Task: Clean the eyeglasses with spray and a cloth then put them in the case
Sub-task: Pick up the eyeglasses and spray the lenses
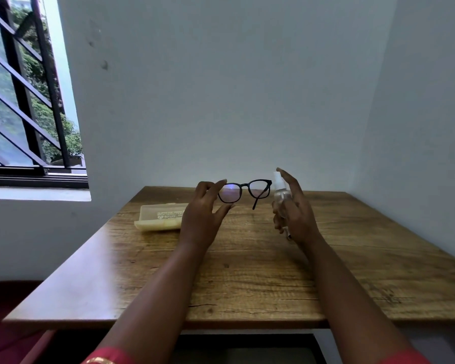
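My left hand (204,211) holds black-framed eyeglasses (247,191) by their left rim, lifted above the wooden table (247,271) with the lenses facing away and one temple arm hanging down. My right hand (296,208) grips a small clear spray bottle (281,194) just right of the glasses, its white nozzle at lens height and my index finger raised over the top. A pale yellow glasses case (159,216) lies on the table to the left, partly behind my left hand. I see no cloth.
The table stands in a corner of white walls, with a wall close on the right. A barred window (29,101) is at the left. A red surface (8,311) lies below the table's left edge.
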